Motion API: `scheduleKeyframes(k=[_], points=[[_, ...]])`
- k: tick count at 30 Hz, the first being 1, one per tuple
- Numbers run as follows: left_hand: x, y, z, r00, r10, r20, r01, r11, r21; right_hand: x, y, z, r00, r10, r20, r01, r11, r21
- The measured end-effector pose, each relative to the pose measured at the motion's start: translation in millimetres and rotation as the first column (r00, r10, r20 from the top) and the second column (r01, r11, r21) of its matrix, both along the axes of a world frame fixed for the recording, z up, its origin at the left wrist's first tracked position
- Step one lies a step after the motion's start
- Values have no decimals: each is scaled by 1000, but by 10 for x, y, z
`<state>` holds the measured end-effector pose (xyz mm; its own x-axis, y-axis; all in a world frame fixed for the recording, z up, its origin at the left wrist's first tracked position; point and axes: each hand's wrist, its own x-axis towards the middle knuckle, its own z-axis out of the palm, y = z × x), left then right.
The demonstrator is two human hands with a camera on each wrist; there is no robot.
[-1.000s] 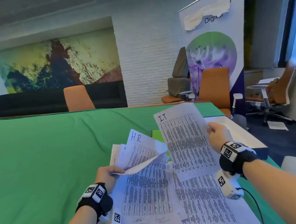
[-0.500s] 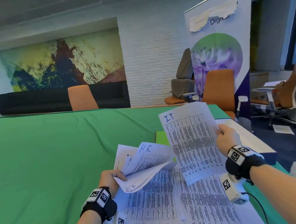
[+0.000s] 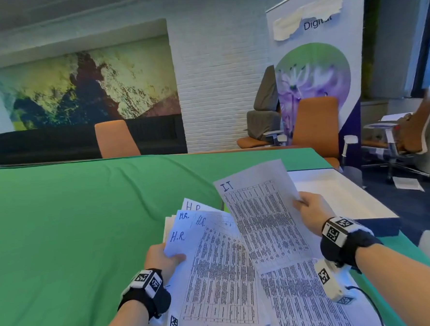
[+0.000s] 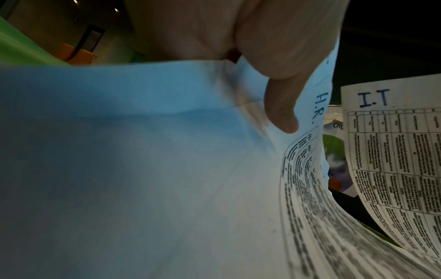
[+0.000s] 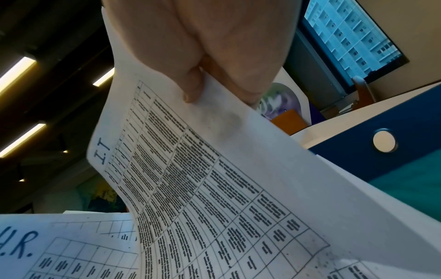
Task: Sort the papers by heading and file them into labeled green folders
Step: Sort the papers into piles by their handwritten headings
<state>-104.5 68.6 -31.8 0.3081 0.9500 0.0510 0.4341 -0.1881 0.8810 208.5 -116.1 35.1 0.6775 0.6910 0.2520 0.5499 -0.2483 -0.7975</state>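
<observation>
My left hand point(image 3: 164, 260) grips a fanned bundle of printed sheets headed H.R. point(image 3: 209, 259) by its left edge, thumb on top; the thumb point(image 4: 281, 105) shows on the H.R. bundle point(image 4: 310, 169) in the left wrist view. My right hand point(image 3: 310, 212) pinches the right edge of a single sheet headed I.T point(image 3: 262, 218), held up and tilted over the pile; the same I.T sheet point(image 5: 190, 179) fills the right wrist view. More printed sheets point(image 3: 305, 303) lie under both. A sliver of green folder point(image 3: 225, 207) peeks out behind the papers.
A green cloth point(image 3: 74, 222) covers the table. A white board with a dark blue edge point(image 3: 336, 195) lies to the right of the papers. Orange chairs point(image 3: 115, 140) stand beyond the far edge, and a banner point(image 3: 319, 80) stands at the right.
My left hand has let the lifted sheets fall flat into a fan, so several H.R. headings now show. The I.T sheet in my right hand stays raised at about the same place.
</observation>
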Motion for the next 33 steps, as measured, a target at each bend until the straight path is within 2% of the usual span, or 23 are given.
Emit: scheduleKeyframes(k=[3,11,16,19,22,24,26,27,29,31,33], points=[[29,0,14,998,45,42,-44,999,-18,8,-5,50,999,-8,41,7,1000,12],[-105,19,41,994,1,109,6,998,-65,33,-74,186,998,-58,5,57,996,64],[-47,-93,44,1000,1,-11,-2,1000,-23,-66,-122,86,999,-42,-20,42,998,49],[-35,-64,74,998,59,17,-58,998,-17,-53,-123,94,996,-84,8,84,996,5],[-102,-14,167,997,66,42,-66,998,1,6,-154,146,992,-123,38,127,986,-110],[-158,7,261,993,68,97,-67,998,-6,19,-193,204,985,-163,52,169,976,-139],[-185,-44,417,970,77,230,-75,997,-16,8,-219,275,974,-220,57,224,971,-79],[-187,-98,519,938,58,341,-49,998,-35,9,-217,303,968,-244,51,246,969,-30],[-185,-231,720,829,21,559,91,981,-172,8,-187,351,964,-267,15,266,963,51],[-183,-287,809,807,6,590,164,958,-234,-5,-126,396,965,-260,-6,260,962,80],[-194,-313,855,812,-7,584,161,964,-213,-20,-50,417,974,-228,-1,227,971,81]])
